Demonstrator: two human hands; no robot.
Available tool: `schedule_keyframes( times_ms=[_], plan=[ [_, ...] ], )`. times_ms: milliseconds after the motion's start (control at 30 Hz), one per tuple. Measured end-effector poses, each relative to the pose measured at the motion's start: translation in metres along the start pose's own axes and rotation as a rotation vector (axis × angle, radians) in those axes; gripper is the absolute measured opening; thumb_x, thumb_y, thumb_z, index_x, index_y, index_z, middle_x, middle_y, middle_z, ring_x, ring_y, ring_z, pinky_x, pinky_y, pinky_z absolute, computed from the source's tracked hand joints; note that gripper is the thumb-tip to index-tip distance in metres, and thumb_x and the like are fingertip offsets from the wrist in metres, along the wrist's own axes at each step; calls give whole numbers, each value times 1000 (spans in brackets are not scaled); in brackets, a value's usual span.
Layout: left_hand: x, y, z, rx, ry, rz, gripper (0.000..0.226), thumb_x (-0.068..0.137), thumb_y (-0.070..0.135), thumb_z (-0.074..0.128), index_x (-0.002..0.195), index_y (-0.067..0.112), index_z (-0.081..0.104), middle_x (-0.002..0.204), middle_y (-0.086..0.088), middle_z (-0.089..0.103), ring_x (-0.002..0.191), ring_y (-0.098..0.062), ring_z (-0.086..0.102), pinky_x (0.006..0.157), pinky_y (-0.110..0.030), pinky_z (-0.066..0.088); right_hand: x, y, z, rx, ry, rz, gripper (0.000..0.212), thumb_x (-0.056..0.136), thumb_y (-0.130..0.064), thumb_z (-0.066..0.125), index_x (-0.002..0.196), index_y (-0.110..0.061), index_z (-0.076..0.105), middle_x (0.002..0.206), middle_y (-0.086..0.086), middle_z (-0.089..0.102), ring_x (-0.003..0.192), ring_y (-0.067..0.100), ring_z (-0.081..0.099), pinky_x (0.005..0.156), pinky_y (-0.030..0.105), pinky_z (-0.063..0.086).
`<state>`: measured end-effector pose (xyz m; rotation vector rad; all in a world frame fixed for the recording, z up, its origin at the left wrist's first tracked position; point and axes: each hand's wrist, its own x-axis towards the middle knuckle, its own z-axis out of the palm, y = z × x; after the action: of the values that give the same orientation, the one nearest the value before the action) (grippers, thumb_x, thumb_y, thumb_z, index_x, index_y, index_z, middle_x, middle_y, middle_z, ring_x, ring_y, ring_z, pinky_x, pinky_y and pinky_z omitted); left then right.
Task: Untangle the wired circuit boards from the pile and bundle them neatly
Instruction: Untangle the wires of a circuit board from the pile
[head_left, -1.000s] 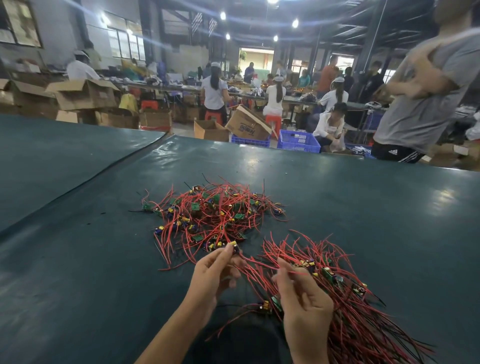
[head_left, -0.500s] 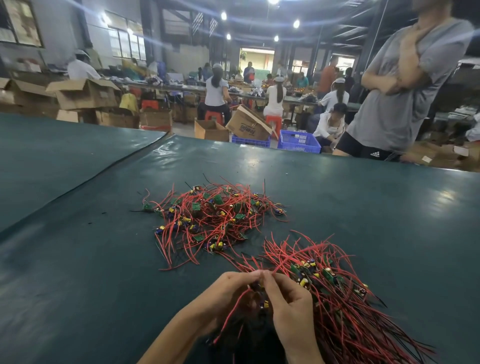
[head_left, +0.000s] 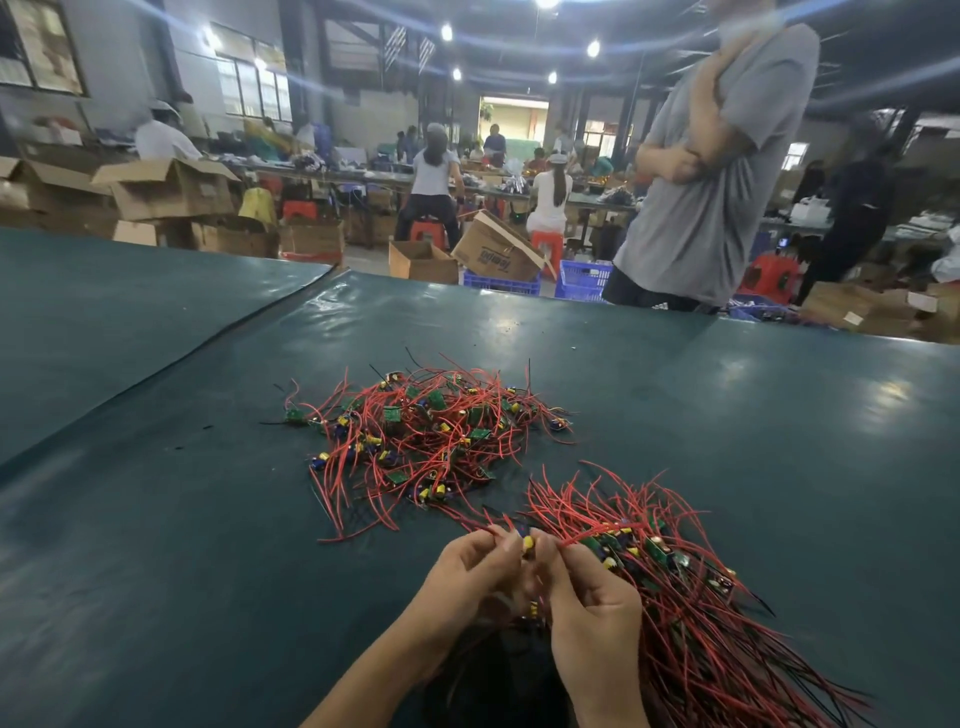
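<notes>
The dark green tabletop (head_left: 156, 519) fills the lower frame. In the middle of the frame, slightly left, lies the pile (head_left: 426, 441): one loose tangle of red wires, small green circuit pieces and yellow parts, too many to count. Just below it, in the lower middle, the left hand (head_left: 467, 577) keeps a narrow grip, with thumb and forefinger curled and pinching a single board (head_left: 527, 544) that carries a yellow part. The right hand (head_left: 597, 618) meets the left at the fingertips with an equally narrow grip. Its thumb and forefinger pinch the same board where a red wire leaves it. So two hands hold one board between them, close to the near edge of the pile. Just right of the right hand, running to the lower right corner, lies one bundle (head_left: 691, 613). Its red and black wires lie roughly the same way, with the green pieces gathered at its upper left end beside the fingers. In the upper right, one person (head_left: 717, 171) in a grey shirt stands at the far edge of the tabletop, arms folded.
</notes>
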<state>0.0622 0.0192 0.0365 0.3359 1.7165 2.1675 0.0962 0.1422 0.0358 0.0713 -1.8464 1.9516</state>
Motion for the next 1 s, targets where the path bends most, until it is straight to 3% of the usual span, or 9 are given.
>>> schedule_keyframes(
  times_ms=[167,267,333,400,500,633,833,933,1000],
  plan=[
    [3,3,-4,12,63,-9,42,80,50,62,92,12,75,89,-13,73,83,-26,70,73,-30,54,-2,1,3,-59,-59,-53,16,84,-25,62,80,-24,78,68,15,57,60,14,56,57,25,49],
    [4,6,0,25,142,115,38,76,44,65,77,7,75,76,-12,70,72,-23,66,69,-29,52,0,2,3,-8,-2,-13,17,82,-27,63,78,-24,79,71,18,63,65,20,61,64,30,51],
    [3,8,3,51,180,172,36,74,45,64,61,11,70,61,-5,63,58,-15,59,60,-23,48,2,2,3,51,95,52,16,78,-30,64,77,-27,80,64,3,69,61,10,65,60,22,53],
    [2,9,4,42,189,197,37,74,46,63,56,13,65,58,-9,59,52,-15,53,56,-23,44,4,0,2,147,192,116,16,75,-32,66,80,-27,80,50,-10,58,46,0,51,47,11,42],
    [0,14,-1,-80,251,203,32,71,43,64,52,16,63,56,-11,59,48,-15,51,51,-22,42,10,-1,-9,322,286,221,22,80,-26,65,89,-11,78,44,-6,43,38,5,29,37,16,28],
    [0,16,-10,-98,249,219,30,70,43,64,52,20,64,58,-10,62,52,-17,54,50,-23,44,13,-8,-17,335,306,201,19,83,-25,62,85,-17,79,59,1,59,39,5,28,36,17,25],
    [0,12,-5,27,145,198,40,76,52,64,57,17,66,63,-10,62,57,-16,54,58,-25,46,0,-3,-2,156,137,181,35,69,-48,68,77,-14,69,52,-4,55,43,4,45,42,14,38],
    [-1,9,-1,83,36,191,38,85,47,60,67,15,71,65,-6,64,61,-16,59,60,-24,49,-5,-1,7,43,-63,182,39,73,-50,65,67,-11,64,60,0,64,58,9,60,57,16,48],
    [-1,7,0,111,-15,162,39,89,43,51,73,16,74,70,-5,68,66,-16,64,64,-23,51,-6,-1,8,-10,-150,245,38,80,-51,58,69,-18,75,72,-4,73,71,7,69,66,14,51]
  ],
)
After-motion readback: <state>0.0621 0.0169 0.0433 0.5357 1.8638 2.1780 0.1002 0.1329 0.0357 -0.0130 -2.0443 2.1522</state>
